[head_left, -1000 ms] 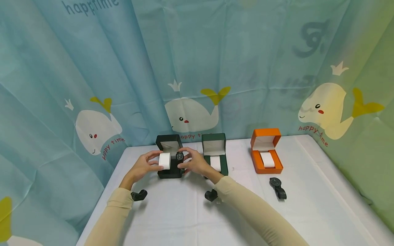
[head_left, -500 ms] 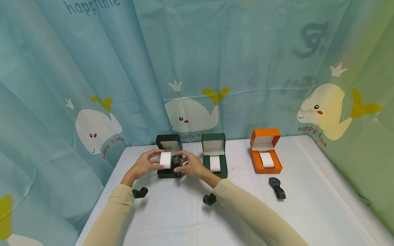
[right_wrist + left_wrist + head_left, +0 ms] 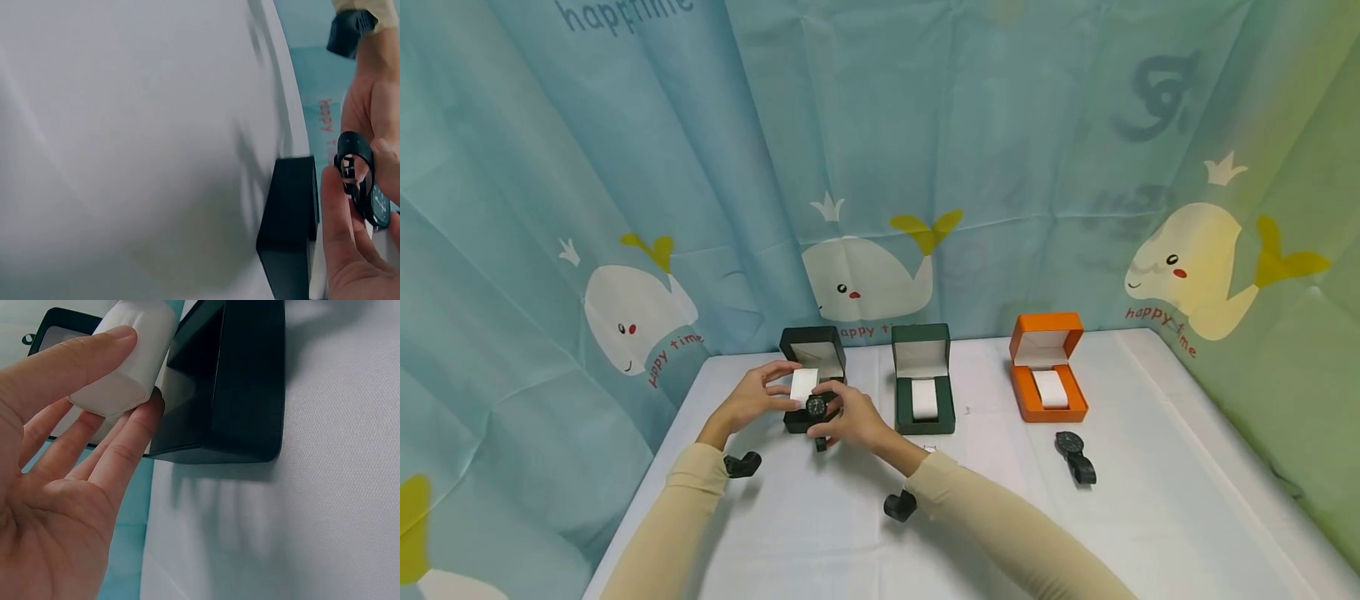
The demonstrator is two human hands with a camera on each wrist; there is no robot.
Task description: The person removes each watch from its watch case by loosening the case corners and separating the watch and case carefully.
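Note:
In the head view my left hand (image 3: 747, 402) holds a white watch cushion (image 3: 803, 383) over the open black watch box (image 3: 811, 337). The left wrist view has the thumb on one face of the cushion (image 3: 122, 384) and the fingers behind it. My right hand (image 3: 855, 422) pinches a black wristwatch (image 3: 816, 406) by its strap, just in front of the cushion's lower right corner. From the right wrist, the strap (image 3: 354, 145) shows as a closed loop, with the dial (image 3: 379, 205) partly behind the fingers. The hands hide much of the box's base.
To the right of the black box stands an open green watch box (image 3: 921, 333) with a white cushion inside. Farther right is an open orange watch box (image 3: 1027, 398), also with its cushion. Another black wristwatch (image 3: 1075, 457) lies on the white-covered table (image 3: 985, 450) before it.
My right hand has carried the wristwatch leftward and toward me, from beside the cushion to in front of its lower corner. The left hand and cushion have shifted only slightly.

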